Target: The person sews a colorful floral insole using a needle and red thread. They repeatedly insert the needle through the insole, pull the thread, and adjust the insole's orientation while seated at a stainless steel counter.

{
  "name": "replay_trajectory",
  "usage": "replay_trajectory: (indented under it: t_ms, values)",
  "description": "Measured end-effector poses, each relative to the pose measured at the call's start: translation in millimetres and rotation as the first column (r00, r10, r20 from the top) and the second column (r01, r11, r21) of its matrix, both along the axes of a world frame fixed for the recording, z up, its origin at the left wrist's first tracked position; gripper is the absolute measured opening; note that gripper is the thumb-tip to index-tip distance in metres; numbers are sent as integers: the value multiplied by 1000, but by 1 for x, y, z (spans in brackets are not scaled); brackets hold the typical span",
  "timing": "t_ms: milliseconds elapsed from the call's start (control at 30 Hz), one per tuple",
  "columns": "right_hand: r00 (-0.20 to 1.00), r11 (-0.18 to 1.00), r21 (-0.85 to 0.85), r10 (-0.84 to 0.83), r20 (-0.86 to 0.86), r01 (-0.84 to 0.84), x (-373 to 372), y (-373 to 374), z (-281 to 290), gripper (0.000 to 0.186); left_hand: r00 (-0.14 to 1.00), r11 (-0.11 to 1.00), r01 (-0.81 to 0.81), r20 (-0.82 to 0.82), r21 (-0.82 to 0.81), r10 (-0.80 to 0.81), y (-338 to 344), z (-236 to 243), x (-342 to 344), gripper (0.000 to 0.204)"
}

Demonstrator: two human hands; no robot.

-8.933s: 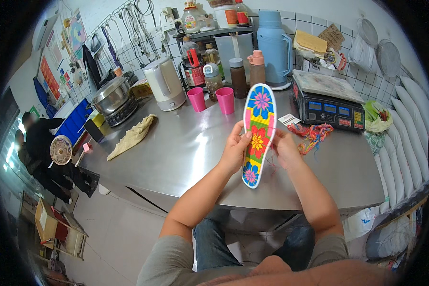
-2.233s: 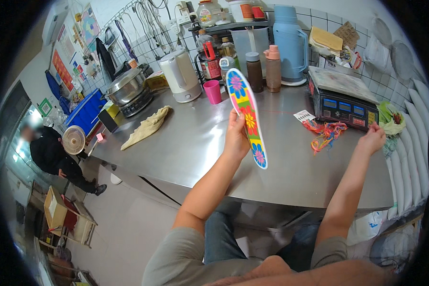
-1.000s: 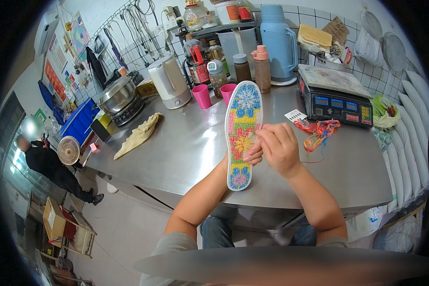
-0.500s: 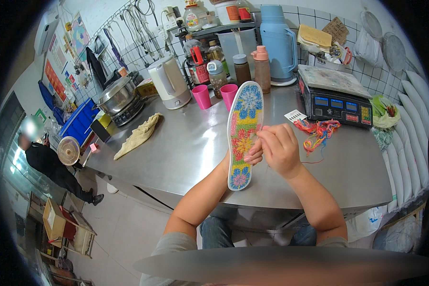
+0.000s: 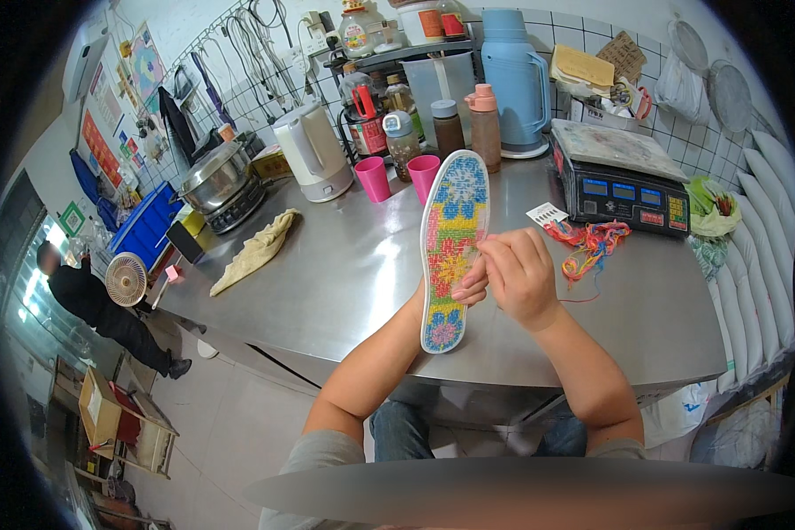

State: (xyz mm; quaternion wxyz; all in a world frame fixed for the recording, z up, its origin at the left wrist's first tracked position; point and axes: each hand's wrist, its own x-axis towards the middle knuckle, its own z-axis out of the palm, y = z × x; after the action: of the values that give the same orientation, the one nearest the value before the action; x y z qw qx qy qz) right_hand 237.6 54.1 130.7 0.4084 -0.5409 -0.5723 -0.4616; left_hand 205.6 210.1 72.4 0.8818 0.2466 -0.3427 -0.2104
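A shoe insole (image 5: 450,225) with a white rim and cross-stitched flowers in blue, red, yellow, green and pink stands tilted upright above the table's front part. My left hand (image 5: 472,284) grips it from behind, its fingertips showing at the right edge. Close against that same edge, my right hand (image 5: 523,276) is closed in a pinch; whatever lies between its fingertips is too small to make out. A tangle of coloured embroidery thread (image 5: 592,243) lies on the table beyond my right hand, beside a small white card (image 5: 548,215). One red strand trails toward my right wrist.
On the steel table (image 5: 362,265) are a digital scale (image 5: 623,190), two pink cups (image 5: 374,180), bottles, a white kettle (image 5: 314,155), a blue thermos (image 5: 514,88), a pot (image 5: 221,177) and a beige cloth (image 5: 258,252). White sacks (image 5: 738,274) are stacked right. A person (image 5: 97,296) stands far left.
Both my hands and the insole have barely moved. The person at the far left has shifted their head and upper body slightly.
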Motion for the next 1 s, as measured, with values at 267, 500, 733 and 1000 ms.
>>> replay_trajectory:
  t_ms: [267, 500, 733, 1000]
  values:
    - [1000, 1000, -21, 4, 5, -4, -2, -2, 2, 21, 999, 1000, -10, -35, 0, 10, 1, -1, -1, 57]
    - [979, 997, -15, 72, -190, -76, 3, 2, -6, 17, 593, 594, -755, -98, 277, 799, -24, 14, -29, 28]
    - [118, 793, 361, 472, -874, -491, 24, 23, -36, 11, 259, 247, -912, -7, 327, 966, -42, 21, -26, 19]
    - [-354, 642, 556, 428, -831, -528, 19, 20, -35, 21, 133, -2, -907, 290, 421, 948, -38, 21, -37, 14]
